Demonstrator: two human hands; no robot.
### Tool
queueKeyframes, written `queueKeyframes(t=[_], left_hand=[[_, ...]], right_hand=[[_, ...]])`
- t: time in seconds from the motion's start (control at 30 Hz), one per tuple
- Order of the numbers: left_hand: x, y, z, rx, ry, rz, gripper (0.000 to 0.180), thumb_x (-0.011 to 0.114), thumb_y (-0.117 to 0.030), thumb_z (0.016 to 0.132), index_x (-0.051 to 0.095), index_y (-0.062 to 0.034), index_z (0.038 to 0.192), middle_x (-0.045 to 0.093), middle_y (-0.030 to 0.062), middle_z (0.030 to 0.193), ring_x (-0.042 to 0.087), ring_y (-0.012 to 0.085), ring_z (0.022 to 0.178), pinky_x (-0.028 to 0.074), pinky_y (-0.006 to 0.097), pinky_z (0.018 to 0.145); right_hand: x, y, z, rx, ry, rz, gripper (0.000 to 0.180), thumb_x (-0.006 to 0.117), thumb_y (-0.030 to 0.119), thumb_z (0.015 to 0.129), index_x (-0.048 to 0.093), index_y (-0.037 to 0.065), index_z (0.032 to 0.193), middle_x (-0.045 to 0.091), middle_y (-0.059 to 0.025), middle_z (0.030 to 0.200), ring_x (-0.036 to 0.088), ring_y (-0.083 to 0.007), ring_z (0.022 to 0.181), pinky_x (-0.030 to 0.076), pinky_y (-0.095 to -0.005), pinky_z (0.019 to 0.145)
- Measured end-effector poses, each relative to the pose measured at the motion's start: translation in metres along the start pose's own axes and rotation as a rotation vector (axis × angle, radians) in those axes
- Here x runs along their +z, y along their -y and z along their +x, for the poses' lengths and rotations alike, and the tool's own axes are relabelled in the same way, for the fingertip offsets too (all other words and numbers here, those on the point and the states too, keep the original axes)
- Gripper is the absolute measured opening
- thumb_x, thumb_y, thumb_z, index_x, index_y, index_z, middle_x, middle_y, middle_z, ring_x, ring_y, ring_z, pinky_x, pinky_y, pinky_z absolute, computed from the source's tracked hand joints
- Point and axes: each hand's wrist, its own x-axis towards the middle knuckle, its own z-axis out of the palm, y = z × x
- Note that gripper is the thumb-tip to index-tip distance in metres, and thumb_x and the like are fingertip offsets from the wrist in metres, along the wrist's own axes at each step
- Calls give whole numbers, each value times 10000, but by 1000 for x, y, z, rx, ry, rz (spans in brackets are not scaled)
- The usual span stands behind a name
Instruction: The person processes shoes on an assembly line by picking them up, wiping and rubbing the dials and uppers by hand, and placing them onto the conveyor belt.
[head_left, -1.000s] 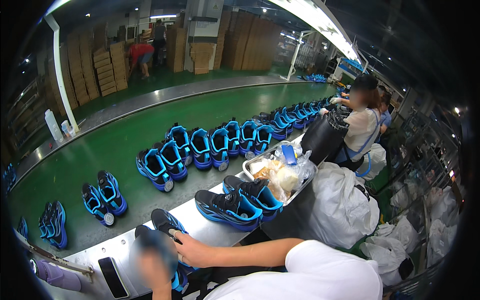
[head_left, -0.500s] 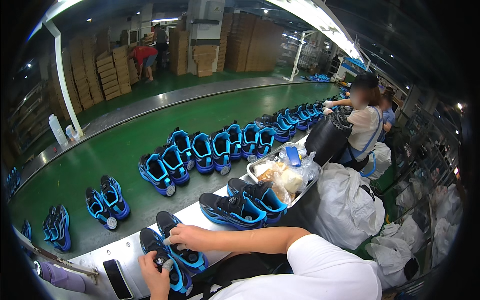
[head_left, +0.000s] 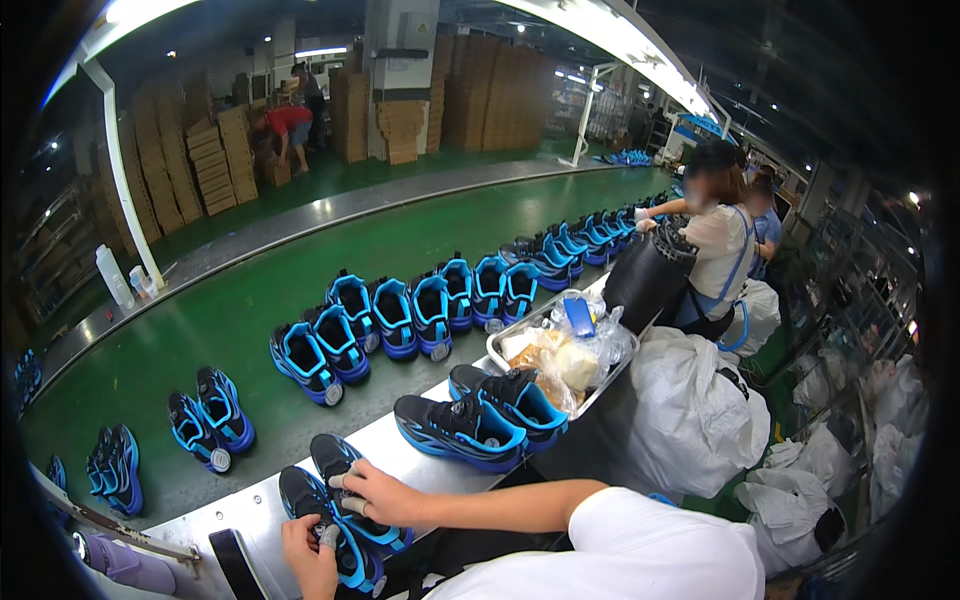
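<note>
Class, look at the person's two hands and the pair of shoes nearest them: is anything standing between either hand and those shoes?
Nothing visible: the left hand and right hand both rest directly on the pair of shoes.

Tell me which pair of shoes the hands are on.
The pair at the near end of the steel ledge, left of the other ledge pair; left hand and right hand rest on it.

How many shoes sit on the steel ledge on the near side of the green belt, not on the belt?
4: two under the person's left hand and right hand, nearest shoe and its mate; two more beside the steel tray. Others may be hidden behind the arm.
</note>
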Motion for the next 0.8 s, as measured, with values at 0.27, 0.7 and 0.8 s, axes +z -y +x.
queueKeyframes(t=[0.27, 0.7, 0.8], left_hand=[[5, 4, 2, 123, 52, 15, 228, 663, -68, 812, 625, -22, 1032, 585, 106, 897, 562, 220, 767, 471, 319, 719], [3, 22, 9, -11, 152, -244, 279, 697, -67, 802, 633, -42, 1072, 536, 50, 850, 514, 152, 714, 451, 271, 668], [10, 4, 4, -14, -14, -71, 251, 694, -63, 796, 645, -49, 1042, 538, 45, 844, 507, 156, 703, 442, 270, 657]], right_hand=[[-35, -9, 35, -258, 427, -227, 398, 668, 96, 752, 613, 103, 1146, 547, -99, 962, 513, -304, 947, 449, -400, 821], [-38, -10, 37, -214, 338, -341, 377, 691, 84, 709, 645, 118, 1082, 578, -120, 900, 552, -322, 900, 463, -410, 776], [-56, -9, 44, -199, 401, -131, 374, 699, 114, 724, 637, 86, 1092, 577, -133, 897, 566, -331, 909, 461, -410, 788]])
